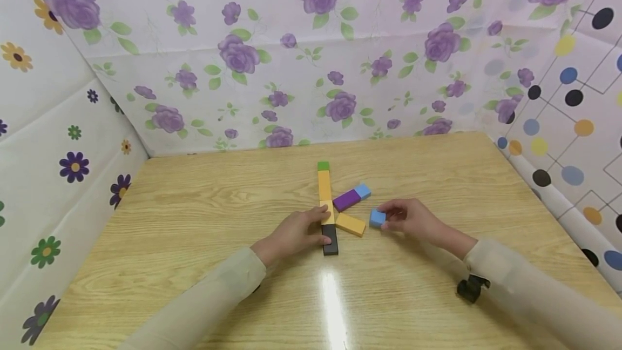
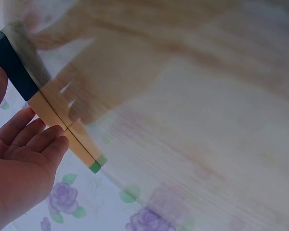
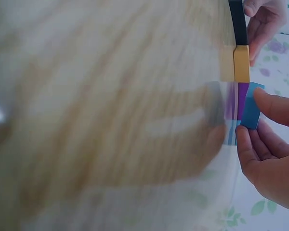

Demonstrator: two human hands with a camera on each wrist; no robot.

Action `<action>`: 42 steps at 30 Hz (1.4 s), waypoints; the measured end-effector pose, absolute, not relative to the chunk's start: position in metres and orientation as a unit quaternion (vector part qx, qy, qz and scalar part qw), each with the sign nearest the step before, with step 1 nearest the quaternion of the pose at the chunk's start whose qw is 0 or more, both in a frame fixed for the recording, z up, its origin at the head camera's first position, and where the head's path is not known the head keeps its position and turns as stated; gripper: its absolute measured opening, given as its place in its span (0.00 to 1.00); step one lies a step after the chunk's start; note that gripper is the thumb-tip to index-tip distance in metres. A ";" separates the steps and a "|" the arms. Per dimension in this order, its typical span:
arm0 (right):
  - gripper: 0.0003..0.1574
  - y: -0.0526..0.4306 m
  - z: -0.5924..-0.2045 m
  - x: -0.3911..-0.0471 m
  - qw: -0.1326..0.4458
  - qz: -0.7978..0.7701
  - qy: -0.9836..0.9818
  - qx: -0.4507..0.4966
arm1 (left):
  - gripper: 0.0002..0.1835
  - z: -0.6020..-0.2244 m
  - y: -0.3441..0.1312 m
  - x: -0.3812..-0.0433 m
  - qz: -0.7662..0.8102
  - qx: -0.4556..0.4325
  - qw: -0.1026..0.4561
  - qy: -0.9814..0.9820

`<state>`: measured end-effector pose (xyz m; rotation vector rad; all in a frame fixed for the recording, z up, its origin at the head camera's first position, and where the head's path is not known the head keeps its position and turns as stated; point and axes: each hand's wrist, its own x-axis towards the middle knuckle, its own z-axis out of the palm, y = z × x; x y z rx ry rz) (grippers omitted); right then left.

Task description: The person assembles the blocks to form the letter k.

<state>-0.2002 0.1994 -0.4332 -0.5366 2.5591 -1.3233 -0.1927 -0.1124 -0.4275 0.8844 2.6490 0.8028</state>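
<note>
My right hand pinches a small blue block between thumb and fingers at the tabletop. The right wrist view also shows that blue block between the fingertips. My left hand rests against a straight row of blocks, its fingers on the pale orange block and its thumb on the black block. Further up that row come an orange block and a green end block. Right of the row lie a yellow-orange block and a purple block with a light blue block at its end.
The blocks lie on a glossy wood-grain table. A flowered cloth hangs behind its far edge, with patterned sheets on both sides. A small black device is at the right sleeve.
</note>
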 end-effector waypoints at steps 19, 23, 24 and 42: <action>0.22 0.189 -0.436 -0.189 0.113 -0.446 0.869 -0.182 | 0.37 -0.427 -0.112 -0.192 0.272 0.299 0.121 0.907; 0.21 0.189 -0.437 -0.187 0.109 -0.442 0.870 -0.187 | 0.36 -0.427 -0.112 -0.192 0.272 0.298 0.121 0.907; 0.21 0.188 -0.437 -0.187 0.107 -0.441 0.871 -0.188 | 0.36 -0.427 -0.112 -0.192 0.272 0.298 0.121 0.907; 0.19 0.181 -0.432 -0.178 0.119 -0.437 0.874 -0.178 | 0.36 -0.428 -0.112 -0.193 0.266 0.303 0.118 0.907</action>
